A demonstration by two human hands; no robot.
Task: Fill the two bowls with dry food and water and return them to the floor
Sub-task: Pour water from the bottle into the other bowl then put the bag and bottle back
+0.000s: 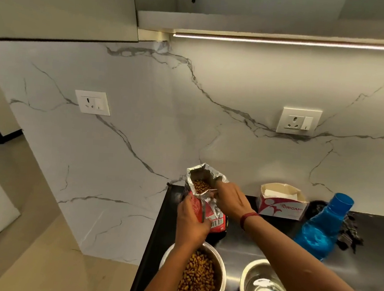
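A red foil bag of dry food (208, 193) stands upright on the black counter (243, 245), its top open and brown kibble showing inside. My left hand (192, 221) grips the bag's front side. My right hand (232, 200) pinches the bag's torn top edge. In front of the bag, a steel bowl (199, 279) holds brown kibble; my left forearm crosses over it. To its right sits a second steel bowl (267, 289), shiny inside, with no kibble in it. A blue plastic water bottle (324, 227) stands at the right, without a cap.
A white and red tissue box (282, 201) sits against the marble wall behind the bowls. A dark checked cloth (349, 231) lies behind the bottle. The counter's left edge drops to a beige floor (47, 248). Two wall sockets (93, 102) are above.
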